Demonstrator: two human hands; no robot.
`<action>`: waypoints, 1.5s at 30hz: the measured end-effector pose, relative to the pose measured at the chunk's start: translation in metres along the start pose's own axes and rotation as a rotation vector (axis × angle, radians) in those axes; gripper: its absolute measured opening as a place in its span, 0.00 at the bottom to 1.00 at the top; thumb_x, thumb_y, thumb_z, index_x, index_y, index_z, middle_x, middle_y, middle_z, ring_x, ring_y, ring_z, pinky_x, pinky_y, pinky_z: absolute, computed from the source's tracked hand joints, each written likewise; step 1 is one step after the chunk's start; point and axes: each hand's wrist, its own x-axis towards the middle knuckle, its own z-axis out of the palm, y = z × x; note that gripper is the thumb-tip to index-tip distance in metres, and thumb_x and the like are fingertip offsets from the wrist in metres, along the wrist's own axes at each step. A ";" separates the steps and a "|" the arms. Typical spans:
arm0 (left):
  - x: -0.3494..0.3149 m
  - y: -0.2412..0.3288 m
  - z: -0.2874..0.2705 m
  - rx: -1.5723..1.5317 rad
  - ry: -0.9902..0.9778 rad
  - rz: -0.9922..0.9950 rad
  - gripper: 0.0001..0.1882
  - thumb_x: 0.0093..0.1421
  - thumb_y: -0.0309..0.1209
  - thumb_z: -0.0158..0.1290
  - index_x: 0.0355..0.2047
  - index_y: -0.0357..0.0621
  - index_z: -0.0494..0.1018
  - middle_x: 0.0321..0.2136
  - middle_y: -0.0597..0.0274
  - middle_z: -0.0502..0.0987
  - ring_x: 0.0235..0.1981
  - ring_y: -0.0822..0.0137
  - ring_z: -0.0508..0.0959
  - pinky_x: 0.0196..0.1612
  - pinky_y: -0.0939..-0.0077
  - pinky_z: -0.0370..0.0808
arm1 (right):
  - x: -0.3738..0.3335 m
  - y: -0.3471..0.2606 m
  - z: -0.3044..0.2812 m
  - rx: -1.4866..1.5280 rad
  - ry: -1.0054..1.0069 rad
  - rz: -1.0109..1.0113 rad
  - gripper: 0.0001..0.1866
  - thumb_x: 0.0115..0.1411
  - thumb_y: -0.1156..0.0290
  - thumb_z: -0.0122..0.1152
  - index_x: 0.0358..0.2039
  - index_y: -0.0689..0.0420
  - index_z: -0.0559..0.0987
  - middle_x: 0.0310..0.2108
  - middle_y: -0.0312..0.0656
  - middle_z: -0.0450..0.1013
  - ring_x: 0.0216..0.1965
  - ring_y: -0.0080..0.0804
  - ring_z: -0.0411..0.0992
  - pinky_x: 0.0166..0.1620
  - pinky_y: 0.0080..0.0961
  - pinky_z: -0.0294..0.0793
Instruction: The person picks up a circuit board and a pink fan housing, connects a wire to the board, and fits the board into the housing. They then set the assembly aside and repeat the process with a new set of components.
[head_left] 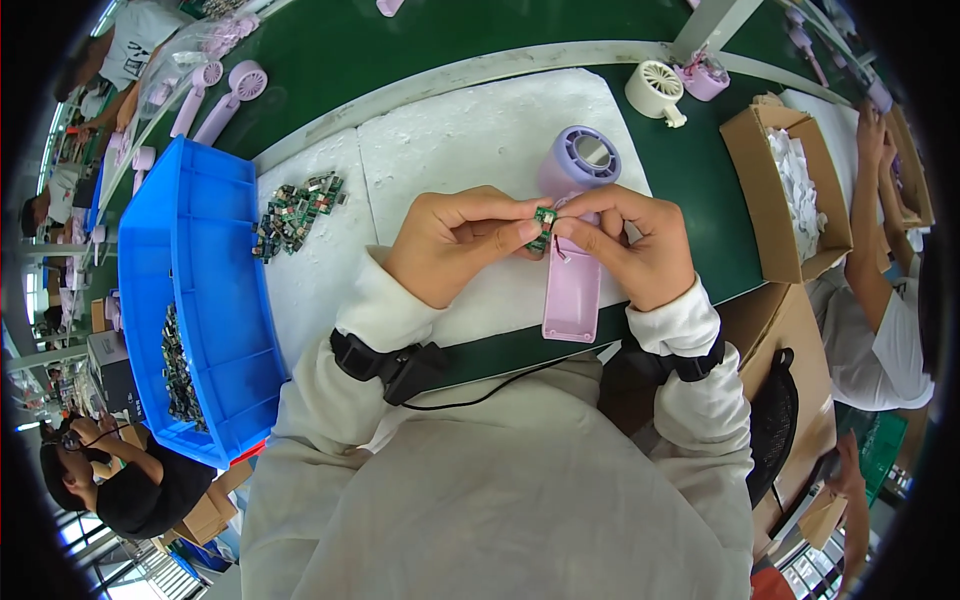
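My left hand [445, 245] pinches a small green circuit board [543, 226] between thumb and fingers. At the board's right edge, the thumb and index finger of my right hand [640, 245] are closed together; what lies between their tips is too small to make out. A thin dark red wire [558, 246] with a small pale plug hangs just below. Under both hands lies a purple handheld fan: its round head [578, 162] points away from me, and its hollow pink-lilac handle shell [572, 300] extends toward me. My fingers hide the part between head and handle.
White foam sheets [430, 130] cover the green bench, with a pile of circuit boards [298, 212] on the left. Beside it stands a blue bin [225, 330] holding more boards. A cream fan head [656, 88] and a cardboard box [745, 165] of white pieces are at right. Other people work on both sides.
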 end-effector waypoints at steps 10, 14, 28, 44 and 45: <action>-0.003 0.002 0.002 -0.131 0.120 -0.020 0.13 0.68 0.23 0.56 0.51 0.31 0.77 0.49 0.49 0.80 0.45 0.64 0.83 0.50 0.69 0.84 | -0.003 -0.014 -0.003 -0.098 -0.034 -0.316 0.10 0.54 0.78 0.72 0.38 0.59 0.87 0.29 0.39 0.77 0.29 0.23 0.71 0.33 0.21 0.71; -0.003 -0.002 0.003 -0.163 0.098 -0.024 0.13 0.68 0.22 0.55 0.52 0.31 0.77 0.50 0.49 0.80 0.45 0.63 0.83 0.50 0.70 0.84 | -0.004 -0.013 0.001 -0.106 0.054 -0.274 0.09 0.54 0.78 0.72 0.37 0.59 0.87 0.33 0.40 0.78 0.31 0.27 0.72 0.35 0.23 0.72; -0.006 -0.001 0.015 0.018 0.109 0.133 0.14 0.68 0.17 0.52 0.53 0.34 0.77 0.49 0.52 0.79 0.49 0.64 0.81 0.55 0.72 0.81 | -0.007 -0.013 0.012 -0.313 0.299 -0.287 0.08 0.53 0.78 0.72 0.36 0.61 0.86 0.32 0.39 0.78 0.30 0.29 0.72 0.32 0.24 0.72; -0.009 0.011 0.018 0.502 0.149 0.246 0.16 0.63 0.16 0.56 0.51 0.38 0.80 0.41 0.54 0.80 0.41 0.67 0.81 0.42 0.75 0.78 | -0.009 -0.021 0.019 -0.209 0.281 -0.232 0.08 0.50 0.82 0.71 0.32 0.63 0.84 0.27 0.38 0.74 0.25 0.25 0.70 0.29 0.22 0.70; -0.008 0.015 0.019 0.592 0.175 0.274 0.17 0.62 0.16 0.56 0.51 0.39 0.81 0.40 0.55 0.80 0.40 0.67 0.81 0.41 0.75 0.77 | -0.008 -0.024 0.020 -0.207 0.279 -0.259 0.08 0.50 0.82 0.71 0.32 0.63 0.84 0.27 0.38 0.74 0.25 0.25 0.70 0.29 0.22 0.70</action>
